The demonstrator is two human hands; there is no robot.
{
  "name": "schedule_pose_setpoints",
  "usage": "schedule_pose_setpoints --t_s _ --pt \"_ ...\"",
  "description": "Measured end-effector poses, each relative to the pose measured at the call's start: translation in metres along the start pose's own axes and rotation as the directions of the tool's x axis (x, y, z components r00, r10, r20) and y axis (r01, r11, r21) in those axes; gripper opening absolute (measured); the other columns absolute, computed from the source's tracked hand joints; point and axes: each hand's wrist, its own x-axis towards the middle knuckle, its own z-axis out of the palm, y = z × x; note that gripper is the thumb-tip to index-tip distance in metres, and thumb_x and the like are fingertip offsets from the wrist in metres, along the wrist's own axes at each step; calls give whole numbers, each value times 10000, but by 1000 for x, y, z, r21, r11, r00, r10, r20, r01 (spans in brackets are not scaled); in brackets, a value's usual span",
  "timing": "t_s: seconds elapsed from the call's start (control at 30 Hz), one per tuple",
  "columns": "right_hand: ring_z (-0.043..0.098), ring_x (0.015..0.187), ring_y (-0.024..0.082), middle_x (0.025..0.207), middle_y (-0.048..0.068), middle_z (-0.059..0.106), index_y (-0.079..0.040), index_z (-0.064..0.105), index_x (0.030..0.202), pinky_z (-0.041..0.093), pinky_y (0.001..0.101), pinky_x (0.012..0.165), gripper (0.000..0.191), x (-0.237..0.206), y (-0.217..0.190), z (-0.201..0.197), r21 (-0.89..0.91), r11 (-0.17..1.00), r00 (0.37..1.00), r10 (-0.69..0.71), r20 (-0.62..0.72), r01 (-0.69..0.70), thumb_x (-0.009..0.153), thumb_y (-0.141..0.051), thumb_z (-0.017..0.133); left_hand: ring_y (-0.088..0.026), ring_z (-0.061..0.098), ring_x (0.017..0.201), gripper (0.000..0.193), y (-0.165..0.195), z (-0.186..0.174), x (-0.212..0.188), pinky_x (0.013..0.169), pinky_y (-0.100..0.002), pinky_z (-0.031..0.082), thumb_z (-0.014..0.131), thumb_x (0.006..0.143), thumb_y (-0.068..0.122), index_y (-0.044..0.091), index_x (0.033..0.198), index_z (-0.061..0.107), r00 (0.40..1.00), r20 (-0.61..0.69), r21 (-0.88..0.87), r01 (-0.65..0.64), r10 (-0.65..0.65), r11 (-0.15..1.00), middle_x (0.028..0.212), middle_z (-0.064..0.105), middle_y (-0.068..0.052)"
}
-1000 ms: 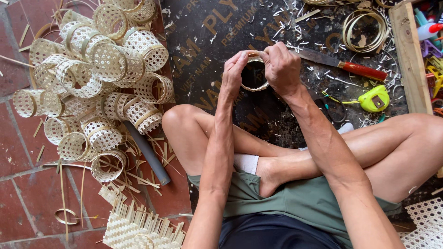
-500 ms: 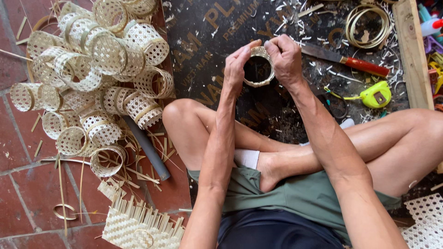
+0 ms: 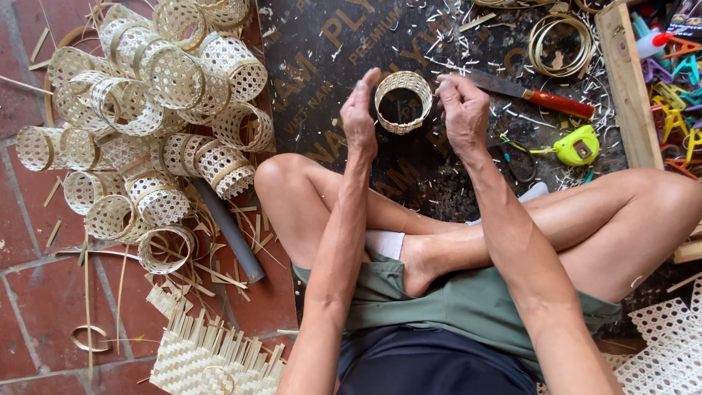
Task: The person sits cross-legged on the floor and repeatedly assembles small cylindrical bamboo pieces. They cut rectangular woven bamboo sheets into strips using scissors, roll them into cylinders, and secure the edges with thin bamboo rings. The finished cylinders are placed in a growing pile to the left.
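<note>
A person is sitting cross-legged on the floor, holding a small woven bamboo ring up between both hands above a dark printed board. The right hand is pinching the ring's right rim with curled fingers; exactly which fingertips are gripping it is hard to make out. The left hand is standing edge-on just beside the ring's left side, fingers straight and loosely together, and whether it is actually touching the weave is not clear. The ring's dark opening is facing the camera.

To the left, a heap of woven cylinders is lying on the red brick floor, some running out of the picture at the top. A grey pipe is poking out from under the heap. A woven mat piece is being cut off by the bottom edge. Beyond the hands, a red-handled knife, a yellow-green tape measure and a coil of bamboo strip are lying among shavings. A wooden plank is partly hiding some colourful plastic items.
</note>
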Motion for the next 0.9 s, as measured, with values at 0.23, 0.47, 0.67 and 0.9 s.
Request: schedule_pose_setpoints --t_s 0.23,0.47,0.67,0.9 --pt "571 531 69 755 6 677 2 776 1045 470 231 440 218 0 -10 14 147 974 985 163 55 -169 1012 -206 716 -161 649 1179 437 -11 8 -8 1045 -293 503 499 1117 271 -50 1381 634 996 56 -77 77 -73 994 1316 700 -116" --pt "690 637 101 864 53 706 37 689 1162 625 273 492 288 -6 -13 -4 232 919 944 286 162 -319 982 -175 764 -242 522 1346 367 30 5 -27 1139 -380 412 590 1076 197 16 1394 614 984 -26 407 -151 176 901 1444 571 -156" --pt "669 648 106 898 66 698 59 606 1265 589 263 489 453 -15 -13 -4 257 859 892 396 217 -443 905 -113 821 -272 522 1368 266 62 2 -67 1103 -464 386 724 937 160 116 1198 700 755 517 744 -629 404 225 1277 673 -44" --pt "647 627 94 834 50 680 32 595 1263 597 276 472 400 -14 -11 9 196 914 926 313 213 -354 925 -95 767 -238 556 1318 211 56 8 -63 1088 -460 379 718 928 98 150 1132 720 692 584 732 -675 424 95 1156 702 19"
